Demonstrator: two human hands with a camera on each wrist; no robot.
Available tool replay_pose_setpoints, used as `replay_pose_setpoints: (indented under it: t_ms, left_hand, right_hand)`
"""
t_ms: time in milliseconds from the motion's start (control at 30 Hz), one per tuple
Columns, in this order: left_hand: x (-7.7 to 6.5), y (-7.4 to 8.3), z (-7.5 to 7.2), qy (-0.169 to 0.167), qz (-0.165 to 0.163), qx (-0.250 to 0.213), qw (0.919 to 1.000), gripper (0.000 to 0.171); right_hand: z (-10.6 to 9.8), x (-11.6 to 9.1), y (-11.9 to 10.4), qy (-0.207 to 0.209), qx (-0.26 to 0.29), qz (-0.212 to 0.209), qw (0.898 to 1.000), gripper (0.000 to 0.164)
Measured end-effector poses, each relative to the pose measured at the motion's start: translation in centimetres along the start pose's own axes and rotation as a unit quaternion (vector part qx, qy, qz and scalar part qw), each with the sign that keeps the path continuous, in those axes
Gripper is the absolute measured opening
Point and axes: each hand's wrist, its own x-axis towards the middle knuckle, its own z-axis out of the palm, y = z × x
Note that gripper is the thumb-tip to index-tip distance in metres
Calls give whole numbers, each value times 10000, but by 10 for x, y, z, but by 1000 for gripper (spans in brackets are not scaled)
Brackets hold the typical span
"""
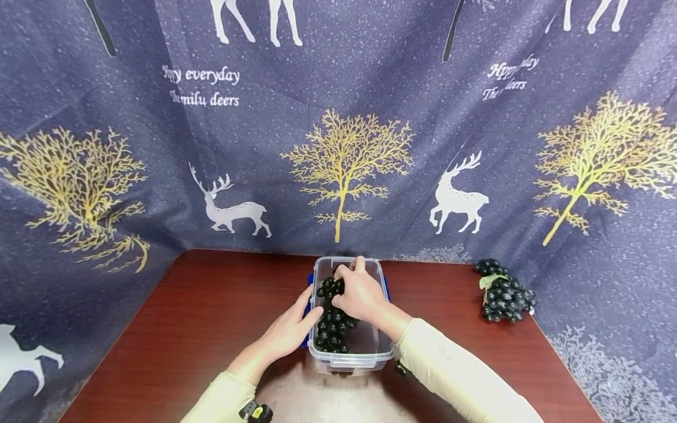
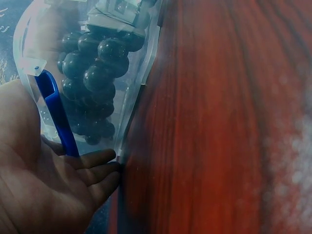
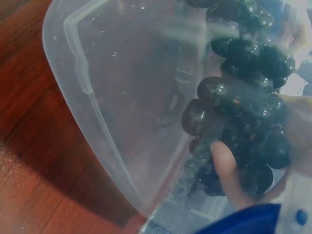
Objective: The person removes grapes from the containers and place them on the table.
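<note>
A clear plastic container [image 1: 354,357] with blue side latches [image 2: 58,114] stands lidless on the table. Inside, along its left part, lies a bunch of black grapes [image 1: 332,332]. My right hand [image 1: 362,296] reaches in from above and grips the upper part of the bunch. Through the wall, the right wrist view shows a fingertip [image 3: 225,163] against the grapes. My left hand [image 1: 285,332] rests at the container's left side, thumb by the rim. In the left wrist view its fingers [image 2: 100,170] extend, fairly straight, along the outside near the base.
Another bunch of black grapes [image 1: 505,299] with a green leaf [image 1: 492,280] lies at the table's right edge. A dark blue cloth [image 1: 381,70] printed with deer and trees hangs behind and beside the reddish-brown table [image 1: 201,329].
</note>
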Motion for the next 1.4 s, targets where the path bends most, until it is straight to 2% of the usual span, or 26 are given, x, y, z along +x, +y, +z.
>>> replay_pose_setpoints:
  t_ms: [800,1400]
  left_hand:
    - [0,-2,0,3,112,-24,9999,71]
    - [0,0,0,33,18,81,10000,68]
  right_hand:
    - [-16,-1,-3,275,-185,-69,9994,40]
    - [-32,-1,-2,391,-176,-197,9989,39]
